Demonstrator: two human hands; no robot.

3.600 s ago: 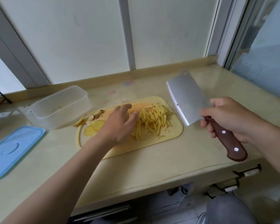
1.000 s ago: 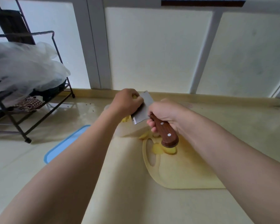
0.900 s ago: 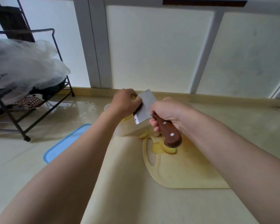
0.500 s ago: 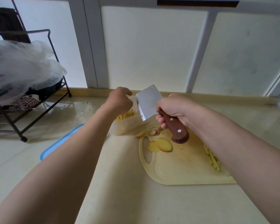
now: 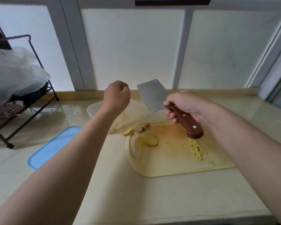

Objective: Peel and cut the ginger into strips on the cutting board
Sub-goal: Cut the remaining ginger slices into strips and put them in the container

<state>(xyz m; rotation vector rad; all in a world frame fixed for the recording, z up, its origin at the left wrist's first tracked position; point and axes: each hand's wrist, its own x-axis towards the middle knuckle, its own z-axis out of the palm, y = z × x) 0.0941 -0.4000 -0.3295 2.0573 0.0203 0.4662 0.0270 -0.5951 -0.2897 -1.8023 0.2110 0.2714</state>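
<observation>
**A:** Where is the ginger found?

**B:** A small bunch of ginger strips (image 5: 196,148) lies on the right part of the cutting board (image 5: 169,159), just under the butt of the cleaver (image 5: 151,95) handle. Two ginger slices (image 5: 150,140) are set beside the board's grip hole at its left end, with peel scraps (image 5: 142,127) at its far-left edge.

**A:** How is the cleaver held?

**B:** The wooden handle is wrapped by the fingers of the right hand (image 5: 183,103). The blade is raised above the board's far edge, probably so that the other hand is kept clear of it.

**A:** And the left hand (image 5: 117,95)?

**B:** It is held over the clear container (image 5: 94,109) beyond the board's far-left corner. The fingers are curled in, but the palm is turned away, so whether anything is pinched cannot be told.
</observation>
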